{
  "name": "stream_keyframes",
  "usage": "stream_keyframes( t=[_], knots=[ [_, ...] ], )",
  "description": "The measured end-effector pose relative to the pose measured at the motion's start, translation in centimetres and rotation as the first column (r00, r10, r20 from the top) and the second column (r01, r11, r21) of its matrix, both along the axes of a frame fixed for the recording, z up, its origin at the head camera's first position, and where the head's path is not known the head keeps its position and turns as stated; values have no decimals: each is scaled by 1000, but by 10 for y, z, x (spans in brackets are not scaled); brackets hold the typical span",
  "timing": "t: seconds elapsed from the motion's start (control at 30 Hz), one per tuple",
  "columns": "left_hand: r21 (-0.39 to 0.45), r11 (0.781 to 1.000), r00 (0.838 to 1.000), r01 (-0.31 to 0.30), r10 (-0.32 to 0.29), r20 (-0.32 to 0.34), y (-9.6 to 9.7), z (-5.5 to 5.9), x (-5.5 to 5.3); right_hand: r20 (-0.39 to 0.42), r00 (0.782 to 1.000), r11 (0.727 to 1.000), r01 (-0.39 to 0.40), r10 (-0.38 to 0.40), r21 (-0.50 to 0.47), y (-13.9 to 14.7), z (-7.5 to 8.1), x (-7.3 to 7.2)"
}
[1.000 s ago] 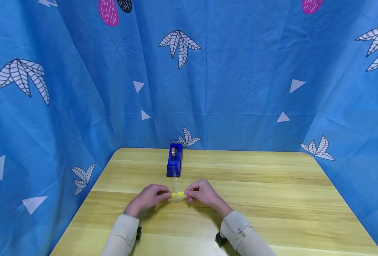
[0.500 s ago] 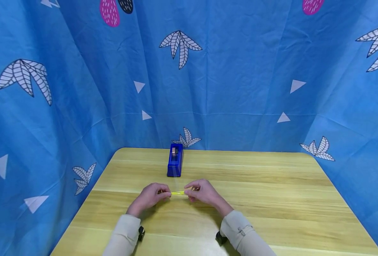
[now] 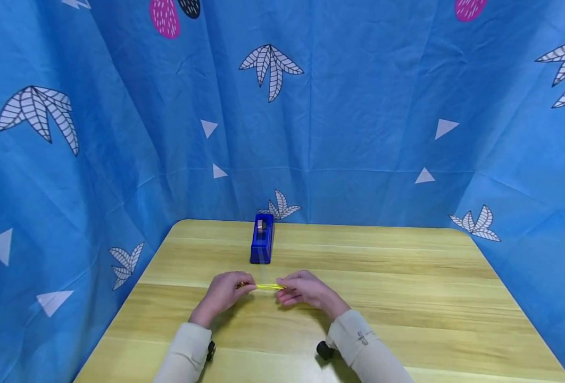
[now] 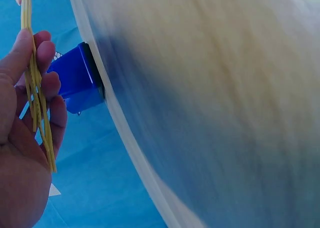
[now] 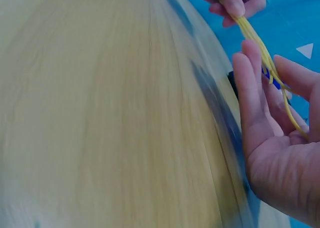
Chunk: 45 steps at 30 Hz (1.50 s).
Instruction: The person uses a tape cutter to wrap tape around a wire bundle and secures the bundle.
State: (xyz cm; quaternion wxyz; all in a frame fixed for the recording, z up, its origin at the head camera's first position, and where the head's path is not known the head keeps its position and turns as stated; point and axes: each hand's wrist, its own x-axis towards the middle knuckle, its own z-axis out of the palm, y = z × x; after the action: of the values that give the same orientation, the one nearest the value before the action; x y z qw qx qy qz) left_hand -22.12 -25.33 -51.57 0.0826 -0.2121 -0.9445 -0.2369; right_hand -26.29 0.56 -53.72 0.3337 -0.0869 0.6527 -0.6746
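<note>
Both hands stretch yellow rubber bands (image 3: 269,286) before the blue tape dispenser (image 3: 262,245).
Left hand (image 3: 223,294) and right hand (image 3: 306,290) pinch the ends above the tabletop (image 3: 407,298); even tension probably avoids slipping.

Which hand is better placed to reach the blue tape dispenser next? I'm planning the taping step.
Probably left: the left hand sits almost straight before the blue tape dispenser; the right hand lies further aside. Both hold the yellow strands.

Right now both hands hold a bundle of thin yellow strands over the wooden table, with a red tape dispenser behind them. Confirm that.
Not quite: the tape dispenser is blue, as the head view shows. Left hand and right hand do hold the thin yellow strands over the wooden table.
</note>
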Motion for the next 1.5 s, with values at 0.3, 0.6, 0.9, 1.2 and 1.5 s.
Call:
stream_keyframes(
  t=[0.3,0.6,0.9,1.2,1.5],
  knots=[
    [-34,999,999,-28,27,-32,1,0,1,22,996,994,87,-86,-58,-7,-2,1],
    [-67,997,997,-46,50,64,3,0,2,-92,989,993,115,-117,-31,-8,-4,4],
    [23,999,980,-32,27,198,-4,1,1,-208,968,990,142,-143,-20,-7,-2,4],
    [180,984,971,13,-55,231,-6,-4,-4,-224,962,988,154,-157,-31,-6,-3,2],
    [212,977,963,15,-71,261,-9,-4,-7,-148,959,969,230,-241,-86,7,7,-9]
  ],
)
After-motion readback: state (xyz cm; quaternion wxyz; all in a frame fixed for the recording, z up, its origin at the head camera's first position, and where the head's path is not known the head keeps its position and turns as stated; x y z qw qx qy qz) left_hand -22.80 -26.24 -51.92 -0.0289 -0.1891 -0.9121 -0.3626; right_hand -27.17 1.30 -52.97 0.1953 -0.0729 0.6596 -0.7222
